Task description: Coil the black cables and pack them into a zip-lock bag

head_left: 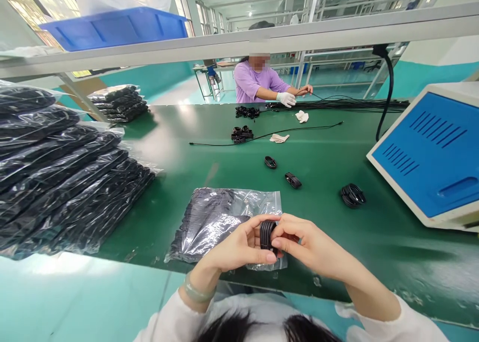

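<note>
A coiled black cable (266, 234) is held between my two hands, above the near edge of the green table. My left hand (245, 244) wraps around the coil from the left, thumb along its lower side. From the right, my right hand (301, 237) pinches the coil's edge with thumb and fingers. Under and behind my hands lies a clear plastic bag (213, 222) filled with black cables. Beyond it on the table are a small cable coil (270, 163), a second coil (293, 180) and a larger coil (352, 195) further right.
Stacked bags of black cables (67, 182) rise on the left. A blue and white machine (430, 152) stands at the right. Across the table (168, 157), a person in purple (249, 82) handles long cables. A shelf above bears a blue tray (116, 30).
</note>
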Available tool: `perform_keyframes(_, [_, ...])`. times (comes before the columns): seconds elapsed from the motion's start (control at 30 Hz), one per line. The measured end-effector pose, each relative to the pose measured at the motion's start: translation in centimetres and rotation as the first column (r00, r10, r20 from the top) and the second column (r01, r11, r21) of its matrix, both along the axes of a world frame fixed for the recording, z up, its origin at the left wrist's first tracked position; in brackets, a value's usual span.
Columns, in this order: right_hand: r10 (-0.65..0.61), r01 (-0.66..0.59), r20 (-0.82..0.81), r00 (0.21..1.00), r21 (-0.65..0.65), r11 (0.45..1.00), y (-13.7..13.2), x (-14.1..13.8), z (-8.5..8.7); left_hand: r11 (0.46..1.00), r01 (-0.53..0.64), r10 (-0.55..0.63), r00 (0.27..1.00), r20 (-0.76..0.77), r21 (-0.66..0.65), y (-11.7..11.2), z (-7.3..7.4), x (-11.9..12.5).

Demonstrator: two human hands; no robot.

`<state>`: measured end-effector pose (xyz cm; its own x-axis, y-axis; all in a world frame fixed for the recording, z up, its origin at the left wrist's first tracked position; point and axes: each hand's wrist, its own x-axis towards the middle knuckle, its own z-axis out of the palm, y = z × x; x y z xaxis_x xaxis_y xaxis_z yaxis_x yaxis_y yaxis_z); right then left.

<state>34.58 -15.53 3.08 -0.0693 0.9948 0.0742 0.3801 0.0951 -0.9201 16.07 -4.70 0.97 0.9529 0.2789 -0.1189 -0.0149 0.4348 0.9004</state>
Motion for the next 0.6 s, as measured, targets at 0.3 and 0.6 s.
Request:
perform_keyframes(0.3, [0.077, -0.078, -0.026, 0.997, -0.021, 0.997, -0.5, 1.0, 0.2, 0.990, 0.032, -0.032, 0.999, 0.005, -0.135, 0.0, 0.1, -0.4])
perform_keyframes(0.6, [0.034, -0.076, -0.335, 0.942, -0.113, 0.991, 0.0, 0.1, -3.5, 0.972, 0.003, -0.004, 1.000, 0.000, -0.235, -0.2, 0.0, -0.7])
